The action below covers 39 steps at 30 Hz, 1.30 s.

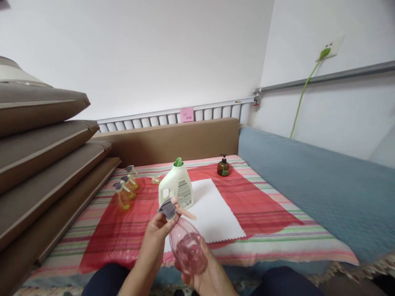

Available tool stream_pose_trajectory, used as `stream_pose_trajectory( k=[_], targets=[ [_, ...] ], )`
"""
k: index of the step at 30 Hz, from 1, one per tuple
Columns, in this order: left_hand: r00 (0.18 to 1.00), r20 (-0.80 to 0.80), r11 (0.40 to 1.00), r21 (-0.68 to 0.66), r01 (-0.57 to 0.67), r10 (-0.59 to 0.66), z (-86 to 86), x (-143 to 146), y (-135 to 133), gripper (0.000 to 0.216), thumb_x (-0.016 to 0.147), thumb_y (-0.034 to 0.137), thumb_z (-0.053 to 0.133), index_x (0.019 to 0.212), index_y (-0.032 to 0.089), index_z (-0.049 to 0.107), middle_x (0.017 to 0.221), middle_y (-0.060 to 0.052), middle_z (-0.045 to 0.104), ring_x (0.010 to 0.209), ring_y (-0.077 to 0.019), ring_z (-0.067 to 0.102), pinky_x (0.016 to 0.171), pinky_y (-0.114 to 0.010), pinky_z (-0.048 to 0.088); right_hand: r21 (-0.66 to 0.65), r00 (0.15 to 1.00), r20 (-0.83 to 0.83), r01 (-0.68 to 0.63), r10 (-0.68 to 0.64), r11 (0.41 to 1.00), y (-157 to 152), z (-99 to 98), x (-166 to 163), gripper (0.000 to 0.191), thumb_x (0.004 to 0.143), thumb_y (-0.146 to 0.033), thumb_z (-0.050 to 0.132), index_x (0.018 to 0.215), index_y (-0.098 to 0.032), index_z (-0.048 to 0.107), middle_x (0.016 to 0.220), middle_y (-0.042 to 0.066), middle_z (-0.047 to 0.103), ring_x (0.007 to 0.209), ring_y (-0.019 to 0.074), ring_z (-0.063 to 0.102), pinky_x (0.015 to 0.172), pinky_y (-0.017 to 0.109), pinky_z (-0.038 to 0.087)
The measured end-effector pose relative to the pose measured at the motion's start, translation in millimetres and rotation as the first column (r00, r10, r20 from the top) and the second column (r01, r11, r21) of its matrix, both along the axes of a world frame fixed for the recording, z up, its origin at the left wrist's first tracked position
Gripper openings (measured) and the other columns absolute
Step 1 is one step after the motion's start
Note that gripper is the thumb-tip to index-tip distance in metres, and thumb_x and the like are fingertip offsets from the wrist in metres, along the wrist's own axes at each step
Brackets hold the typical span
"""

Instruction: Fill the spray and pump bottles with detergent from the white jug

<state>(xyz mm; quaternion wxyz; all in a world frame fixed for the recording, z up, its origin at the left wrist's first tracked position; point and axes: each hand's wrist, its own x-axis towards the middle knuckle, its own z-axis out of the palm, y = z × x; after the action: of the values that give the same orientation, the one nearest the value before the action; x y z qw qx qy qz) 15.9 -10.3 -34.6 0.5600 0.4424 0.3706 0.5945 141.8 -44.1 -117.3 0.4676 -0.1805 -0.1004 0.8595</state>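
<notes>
A clear pink spray bottle (186,246) with a grey and peach trigger head tilts in front of me, its top leaning left. The fingers of my left hand (160,230) close around its neck, just under the spray head (168,209). Around the lower body of the bottle wraps my right hand (207,273), thumb along its side. Just behind the spray head stands a pale green detergent jug (179,185) without a cap over its green spout (178,162). A white sheet (212,213) with a scalloped edge lies beside the jug.
Several yellowish spray bottles (122,199) stand at left, near a small clear cup (156,180) on its side. A brown pump bottle (223,167) stands farther back on the red plastic sheet (256,201). Stacked brown cushions (46,164) border the left; a blue padded side (308,176) borders the right.
</notes>
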Motion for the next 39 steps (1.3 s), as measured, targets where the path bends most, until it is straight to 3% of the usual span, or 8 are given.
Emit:
stream_pose_trajectory(
  k=[3,8,13,17,22,27,34,39],
  targets=[
    [0.990,-0.042,0.990,0.043,-0.131,0.133,-2.5,-0.7,3.2,0.035,0.061,0.030,0.073,0.091,0.013,0.065,0.095,-0.009,0.067,0.098,-0.0251,0.057,0.091,-0.037,0.038,0.013,1.000,-0.010,-0.015,0.015,1.000,-2.2,-1.9,-1.8,0.047,0.078,-0.054,0.052,0.095,-0.012,0.064,0.079,0.007,0.071,0.064,0.0166,0.065,0.050,0.025,0.047],
    [0.998,-0.034,0.998,-0.018,0.052,-0.052,1.3,-3.3,-1.1,0.034,0.069,0.035,0.066,0.096,0.015,0.064,0.100,-0.011,0.065,0.106,-0.0259,0.053,0.094,-0.038,0.036,0.024,0.998,-0.020,-0.060,0.061,0.998,-3.6,0.9,-0.3,0.051,0.073,-0.056,0.057,0.099,-0.012,0.063,0.085,0.007,0.071,0.068,0.0182,0.066,0.050,0.024,0.047],
    [0.992,-0.098,0.996,0.018,-0.083,0.084,-0.8,-5.5,-0.7,0.034,0.064,0.033,0.071,0.094,0.018,0.064,0.090,-0.008,0.067,0.096,-0.0247,0.058,0.091,-0.038,0.038,-0.023,0.997,0.003,-0.073,0.073,0.997,-1.8,1.7,1.1,0.047,0.071,-0.053,0.060,0.093,-0.012,0.064,0.079,0.006,0.071,0.064,0.0171,0.065,0.047,0.022,0.045],
    [0.992,-0.113,0.998,-0.006,0.056,-0.056,-0.8,-9.8,0.8,0.040,0.070,0.036,0.065,0.106,0.019,0.061,0.104,-0.011,0.065,0.106,-0.0266,0.054,0.097,-0.041,0.033,-0.019,0.997,0.019,-0.070,0.071,0.997,-1.5,-1.6,1.3,0.050,0.073,-0.055,0.057,0.100,-0.013,0.062,0.084,0.007,0.071,0.067,0.0181,0.066,0.049,0.023,0.046],
    [0.982,-0.183,0.999,0.015,-0.044,0.046,0.8,-14.6,1.1,0.031,0.065,0.031,0.071,0.092,0.016,0.064,0.091,-0.009,0.068,0.096,-0.0266,0.059,0.093,-0.043,0.037,-0.025,0.996,0.035,-0.076,0.077,0.997,-3.2,3.6,-0.5,0.050,0.077,-0.055,0.051,0.101,-0.013,0.061,0.086,0.008,0.071,0.065,0.0179,0.065,0.047,0.023,0.045],
    [0.988,-0.123,0.996,-0.031,0.086,-0.089,4.5,-15.9,0.3,0.038,0.070,0.030,0.067,0.106,0.020,0.062,0.108,-0.010,0.065,0.109,-0.0257,0.053,0.096,-0.040,0.034,-0.022,0.998,0.025,-0.057,0.058,0.998,-2.1,4.2,0.0,0.048,0.075,-0.057,0.053,0.100,-0.017,0.062,0.086,0.006,0.071,0.067,0.0201,0.066,0.048,0.024,0.046],
    [0.976,-0.058,0.978,0.006,-0.210,0.210,-4.9,-6.7,5.6,0.031,0.062,0.028,0.074,0.090,0.017,0.065,0.091,-0.006,0.068,0.091,-0.0205,0.060,0.086,-0.033,0.041,0.014,0.999,0.040,-0.006,0.005,1.000,-1.1,-2.4,-6.0,0.045,0.079,-0.052,0.051,0.109,-0.019,0.056,0.094,0.008,0.070,0.071,0.0210,0.066,0.049,0.025,0.046],
    [0.982,-0.065,0.984,-0.026,-0.177,0.175,-8.1,-5.7,3.4,0.035,0.068,0.031,0.069,0.099,0.017,0.063,0.096,-0.009,0.067,0.096,-0.0200,0.058,0.089,-0.033,0.038,-0.007,0.999,0.038,-0.024,0.024,1.000,-0.4,-3.5,-6.0,0.049,0.079,-0.054,0.049,0.110,-0.017,0.056,0.090,0.007,0.071,0.068,0.0196,0.066,0.047,0.024,0.047]
  ],
)
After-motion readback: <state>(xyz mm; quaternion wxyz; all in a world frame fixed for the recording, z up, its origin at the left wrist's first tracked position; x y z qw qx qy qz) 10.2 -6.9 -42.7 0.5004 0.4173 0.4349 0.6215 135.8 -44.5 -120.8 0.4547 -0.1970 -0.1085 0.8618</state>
